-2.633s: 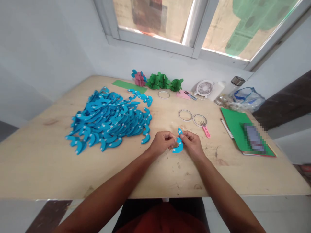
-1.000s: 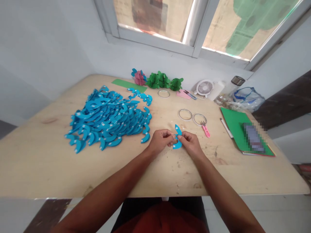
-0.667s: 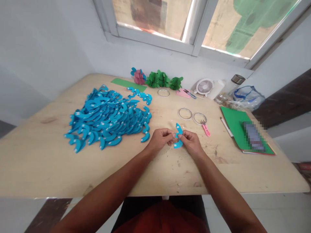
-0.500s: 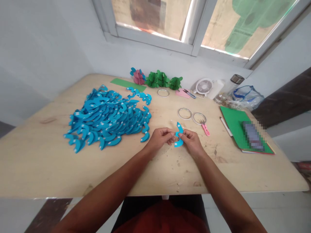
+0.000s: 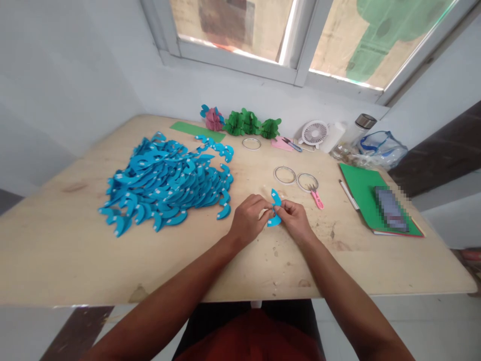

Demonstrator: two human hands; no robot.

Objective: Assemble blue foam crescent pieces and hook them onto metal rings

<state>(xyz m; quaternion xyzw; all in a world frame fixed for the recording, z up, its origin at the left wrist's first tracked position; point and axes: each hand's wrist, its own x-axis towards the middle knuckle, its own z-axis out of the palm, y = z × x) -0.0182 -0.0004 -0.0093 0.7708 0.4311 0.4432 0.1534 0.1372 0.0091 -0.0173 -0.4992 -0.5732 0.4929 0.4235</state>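
A curved blue paper piece (image 5: 275,196) with small white patches is between my two hands, over the bare table in front of me. My right hand (image 5: 296,220) pinches its middle between thumb and fingers. From the other side, the closed fingertips of my left hand (image 5: 248,216) meet the same middle part; fingers cover the spot, so fine detail is hidden. Left of my hands lies a big heap of similar blue paper pieces (image 5: 173,175), many bearing white patches.
Rolls of narrow tape (image 5: 284,175) lie beyond my hands, with pink-handled snips (image 5: 316,196) beside them. Green paper figures (image 5: 250,122), a small fan (image 5: 314,133) and a bottle (image 5: 361,128) stand along the wall. At right are a pen (image 5: 349,194) and green sheets (image 5: 358,190) under a blurred object.
My left hand has shifted slightly right and up, its fingertips now reaching the middle of the blue piece. My right hand still holds that piece, almost in place.
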